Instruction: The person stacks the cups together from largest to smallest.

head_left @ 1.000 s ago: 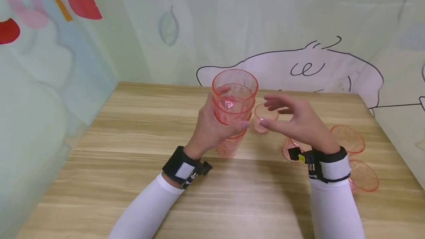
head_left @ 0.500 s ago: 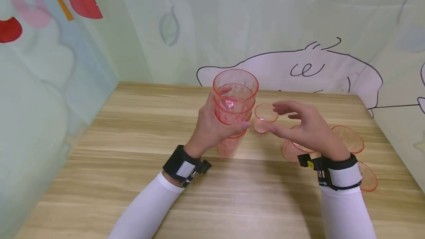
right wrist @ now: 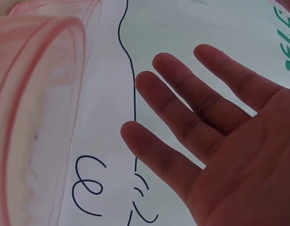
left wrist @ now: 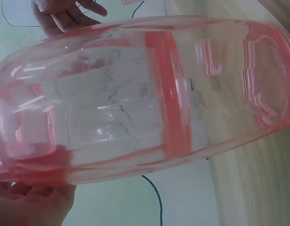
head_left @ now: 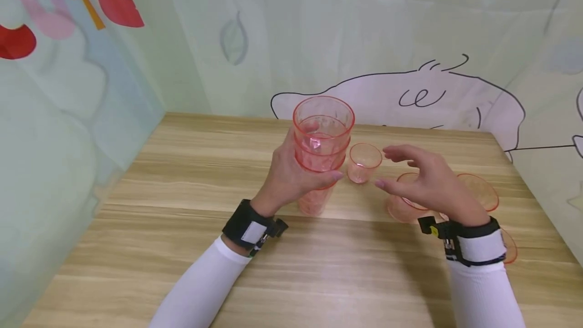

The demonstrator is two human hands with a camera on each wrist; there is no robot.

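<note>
Pale printed cloth hangs behind the wood-grain desk I am working over. My left hand grips an upright stack of transparent pink plastic cups, one nested in the next; I cannot tell whether its base touches the desk. To the right of that hand, my right hand is free, fingers apart and loosely bent, holding nothing. Between the two hands, just off the right fingertips, stands a small clear pink cup. Below the right palm sits a wider pink tumbler, and past the wrist are two more pink-rimmed cups, partly hidden. I judge the step in hand to be steadying the stack; reaching any loose cup would call for a light side grip, keeping the left hand still.
</note>
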